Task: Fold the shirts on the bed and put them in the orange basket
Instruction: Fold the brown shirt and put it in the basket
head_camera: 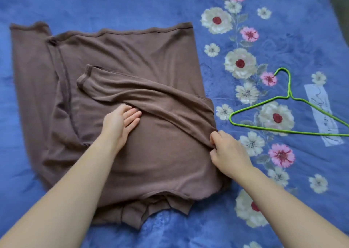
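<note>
A: Shirt where?
B: Brown shirt (151, 58) spread on the bed (113, 5), collar nearest the camera, one sleeve (132, 89) folded across it.
A: Hands?
B: Left hand (120, 124): fingers (134, 115) straight, flat on the shirt just below the sleeve. Right hand (229, 155): fingers curled, pinching the shirt's right edge.
A: Other?
B: Green hanger (289, 96) on the bed, right of the shirt, apart.

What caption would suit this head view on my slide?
Left hand rests flat on a brown shirt on a floral bedcover; right hand pinches its edge, green hanger nearby.
</note>
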The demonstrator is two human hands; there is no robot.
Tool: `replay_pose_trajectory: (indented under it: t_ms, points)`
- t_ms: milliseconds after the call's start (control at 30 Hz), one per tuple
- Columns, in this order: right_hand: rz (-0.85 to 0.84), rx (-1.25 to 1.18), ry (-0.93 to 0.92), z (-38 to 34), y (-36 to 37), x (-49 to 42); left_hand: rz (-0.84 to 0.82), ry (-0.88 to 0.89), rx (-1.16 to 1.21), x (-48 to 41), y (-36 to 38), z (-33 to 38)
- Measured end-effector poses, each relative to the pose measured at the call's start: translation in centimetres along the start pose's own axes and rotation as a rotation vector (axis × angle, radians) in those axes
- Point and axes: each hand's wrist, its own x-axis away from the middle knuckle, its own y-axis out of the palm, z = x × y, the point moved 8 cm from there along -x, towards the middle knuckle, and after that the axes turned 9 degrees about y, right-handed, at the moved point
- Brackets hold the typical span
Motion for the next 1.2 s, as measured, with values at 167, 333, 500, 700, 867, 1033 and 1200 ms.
replay_pose_trajectory:
  t_ms: [167,333,500,700,867,1033,1200]
  points:
    - [0.017,-0.18,-0.204,-0.5,-1.2,0.4,0.201,0.008,0.113,-4.9,-1.7,4.1]
    - [-0.198,0.032,-0.327,-2.0,1.1,0.8,0.092,0.088,0.184,-6.5,-0.4,8.0]
    - [-0.218,0.106,-0.372,-5.0,1.4,0.4,-0.032,0.208,0.24,-6.8,-0.5,13.0]
    - [0.096,-0.452,0.093,-4.0,-2.0,-3.3,0.09,0.047,-0.02,-9.0,-5.0,8.8]
    - [0.135,-0.653,0.5,-1.1,-1.1,-8.4,0.03,0.143,0.027,-10.2,-4.6,9.9]
    - [0.166,-0.469,0.605,0.1,-0.9,-9.9,0.204,0.35,-0.311,-9.4,-6.9,11.4]
    - [0.41,-0.251,0.298,-6.9,-2.6,-8.2,0.442,0.77,-0.969,-5.7,-11.5,15.6]
